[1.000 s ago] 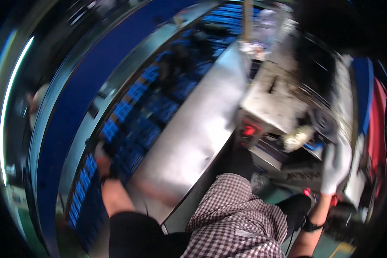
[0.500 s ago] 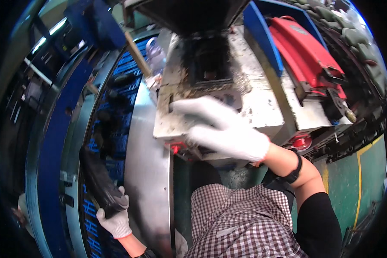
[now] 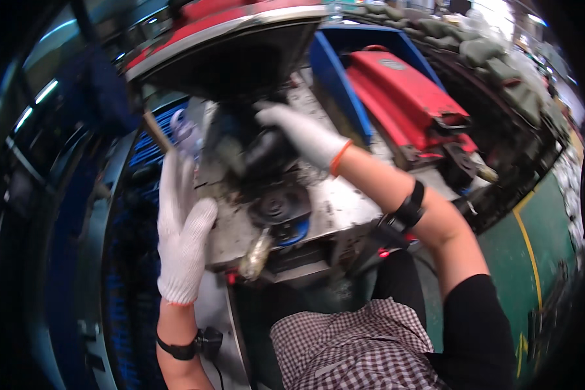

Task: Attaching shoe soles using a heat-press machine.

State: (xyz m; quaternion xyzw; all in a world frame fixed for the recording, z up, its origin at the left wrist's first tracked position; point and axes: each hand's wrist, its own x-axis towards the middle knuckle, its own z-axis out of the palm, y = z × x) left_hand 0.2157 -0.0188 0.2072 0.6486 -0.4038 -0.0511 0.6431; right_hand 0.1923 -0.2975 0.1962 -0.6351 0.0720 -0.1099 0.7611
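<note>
My left hand [image 3: 183, 237], in a white knit glove, is raised beside the left edge of the worn pale machine bed [image 3: 344, 214]. Its fingers point upward, thumb apart, and nothing is in it. Under the dark hood [image 3: 221, 62], my gloved right hand [image 3: 302, 135] lies against a glossy black piece [image 3: 268, 155]. Blur and shadow hide its fingertips and whether they grip. Closer to me on the bed is a dark round disc fitting [image 3: 278, 207] with a pale yellowish handle [image 3: 256, 255].
At right, a red machine cover [image 3: 403, 94] stands by a blue panel [image 3: 341, 84]. A dark rack with blue slats lies at left; a translucent purple bottle-like item [image 3: 185, 130] is beside the bed. Green floor with a yellow line [image 3: 530, 247] shows at right.
My left hand has let go of the long black leather-like piece and risen to the bed's edge. My right hand has moved deeper under the hood. The disc fitting now shows in front.
</note>
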